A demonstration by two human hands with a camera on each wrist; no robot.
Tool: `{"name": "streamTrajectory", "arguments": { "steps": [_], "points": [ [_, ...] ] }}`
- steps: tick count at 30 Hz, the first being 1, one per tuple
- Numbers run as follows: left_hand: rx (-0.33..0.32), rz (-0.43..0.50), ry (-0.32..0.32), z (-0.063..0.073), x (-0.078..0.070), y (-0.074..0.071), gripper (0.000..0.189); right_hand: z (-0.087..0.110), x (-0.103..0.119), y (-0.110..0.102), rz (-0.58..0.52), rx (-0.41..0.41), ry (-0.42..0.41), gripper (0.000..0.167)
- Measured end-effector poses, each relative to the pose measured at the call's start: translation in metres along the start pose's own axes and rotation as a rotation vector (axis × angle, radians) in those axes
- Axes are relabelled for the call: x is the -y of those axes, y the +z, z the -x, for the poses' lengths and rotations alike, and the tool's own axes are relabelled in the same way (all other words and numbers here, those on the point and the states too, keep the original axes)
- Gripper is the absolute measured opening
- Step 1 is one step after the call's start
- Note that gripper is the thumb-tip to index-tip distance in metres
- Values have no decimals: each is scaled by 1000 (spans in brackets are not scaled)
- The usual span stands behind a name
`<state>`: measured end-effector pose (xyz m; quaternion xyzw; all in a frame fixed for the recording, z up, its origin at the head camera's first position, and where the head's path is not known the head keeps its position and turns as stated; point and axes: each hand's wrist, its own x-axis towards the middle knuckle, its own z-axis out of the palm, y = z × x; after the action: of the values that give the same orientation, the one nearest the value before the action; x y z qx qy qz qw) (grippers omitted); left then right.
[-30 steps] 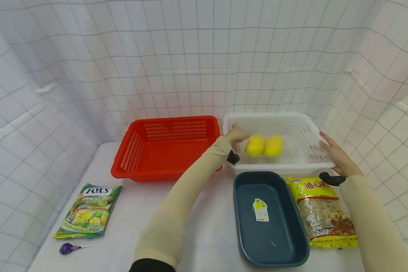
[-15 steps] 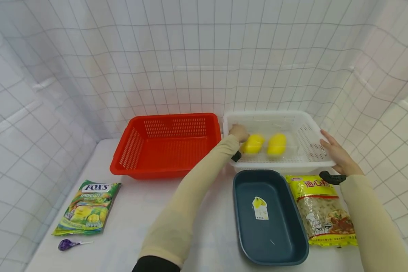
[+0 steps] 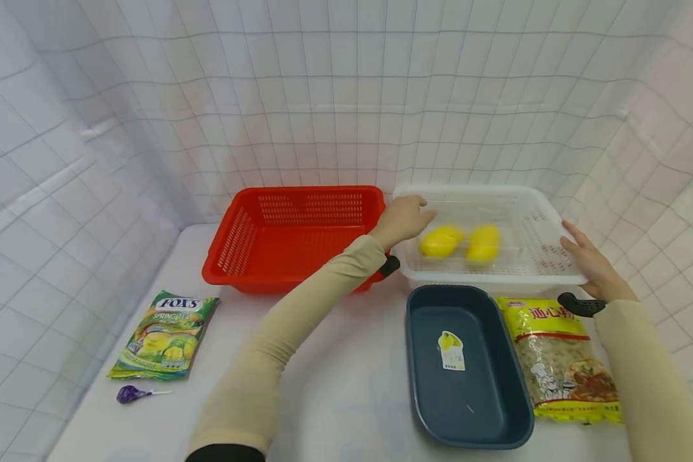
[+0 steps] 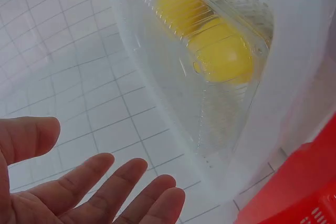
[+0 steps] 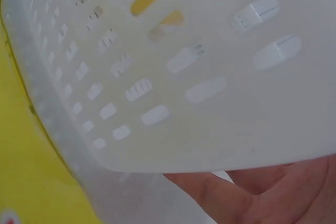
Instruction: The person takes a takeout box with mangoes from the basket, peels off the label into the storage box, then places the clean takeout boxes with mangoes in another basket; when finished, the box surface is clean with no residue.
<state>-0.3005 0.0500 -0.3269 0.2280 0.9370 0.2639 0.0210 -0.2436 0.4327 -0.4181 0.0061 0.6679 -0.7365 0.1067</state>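
Observation:
Over the left end of the white basket (image 3: 491,280), my left hand (image 3: 403,221) hovers with its fingers spread and nothing in them. The left wrist view shows its thumb and fingers (image 4: 94,192) apart from the basket. Inside the basket lies a clear plastic box (image 4: 202,103) with two yellow fruits (image 3: 441,242), which look like lemons or mangoes. My right hand (image 3: 597,266) touches the basket's right end with its fingers along the outside of the wall. In the right wrist view, part of that hand (image 5: 278,192) is hidden behind the basket's edge.
Left of the white basket stands a red basket (image 3: 283,285). A dark blue tray (image 3: 473,398) and a yellow pasta bag (image 3: 560,359) lie in front. At the far left are a green candy bag (image 3: 164,337) and a purple lollipop (image 3: 131,394). Gridded white curtains enclose the table.
My left hand pushed into the basket beside the clear box, then let go and rose up and left. The two fruits shifted apart. My right hand stays at the basket's right end.

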Motion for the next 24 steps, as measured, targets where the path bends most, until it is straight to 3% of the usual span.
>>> {"name": "streamTrajectory", "arguments": {
  "steps": [3,6,12,17,20,24],
  "points": [
    [-35,53,47,19,7,-6,42,1,-1,-3,29,12,11,64],
    [-75,104,85,42,15,-11,39,2,0,-6,135,-17,36,64],
    [-162,122,98,85,37,-8,35,4,4,-13,422,-77,39,64],
    [-212,109,120,123,61,-2,30,9,6,-14,731,-141,11,64],
    [-261,108,128,147,74,1,28,14,8,-9,926,-224,-37,63],
    [-337,99,125,178,92,2,26,23,10,7,1077,-398,-209,55]
  ]
}}
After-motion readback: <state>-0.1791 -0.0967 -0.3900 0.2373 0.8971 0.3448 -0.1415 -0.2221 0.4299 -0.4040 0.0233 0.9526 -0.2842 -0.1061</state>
